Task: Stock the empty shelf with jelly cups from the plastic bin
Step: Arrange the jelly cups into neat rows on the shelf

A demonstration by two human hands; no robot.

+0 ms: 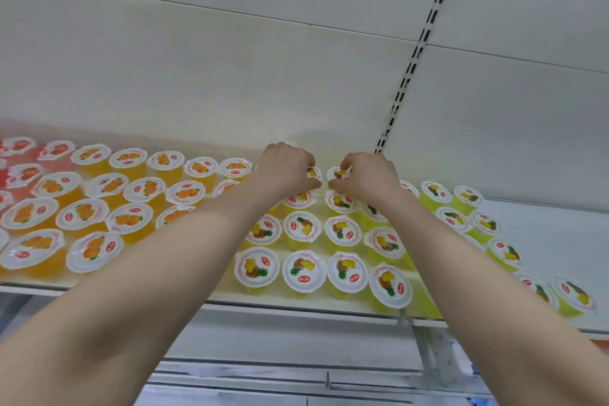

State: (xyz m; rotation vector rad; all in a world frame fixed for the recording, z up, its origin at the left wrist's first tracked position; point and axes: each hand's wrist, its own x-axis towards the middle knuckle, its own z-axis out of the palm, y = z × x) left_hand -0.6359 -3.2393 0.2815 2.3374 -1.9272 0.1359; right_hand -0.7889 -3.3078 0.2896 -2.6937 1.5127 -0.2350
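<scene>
While the shelf already carries rows of orange and yellow jelly cups, the left hand and right hand each pinch one cup in the back row, so stocking is judged nearly complete; the plastic bin is out of view.

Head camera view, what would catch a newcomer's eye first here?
Rows of sealed jelly cups cover the white shelf: orange-fruit cups at left, yellow pineapple cups at centre and right. Up the middle, the left hand and right hand each grip a back-row cup, the left cup and the right cup, side by side.
</scene>
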